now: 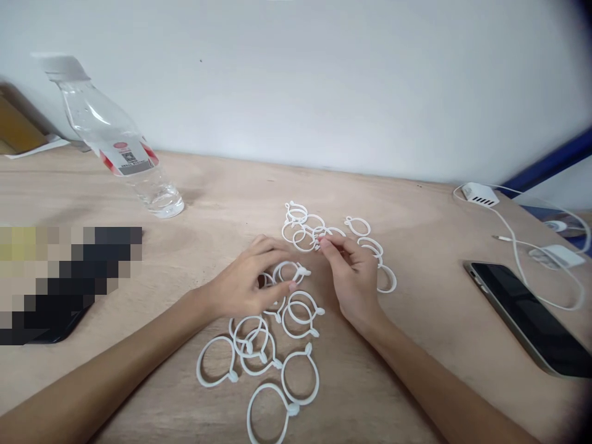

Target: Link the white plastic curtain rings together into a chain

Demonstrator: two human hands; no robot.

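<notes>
While both forearms are reaching across the plywood table (398, 351), the left hand (243, 283) is curling over a white plastic ring (287, 263), the right hand (351, 277) is pinching another ring (333, 230), and more rings (282, 377) are lying just below them.

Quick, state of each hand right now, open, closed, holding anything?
Left hand: curled over a white plastic ring, cannot tell if gripping.
Right hand: closed, pinching another white plastic ring.
</notes>
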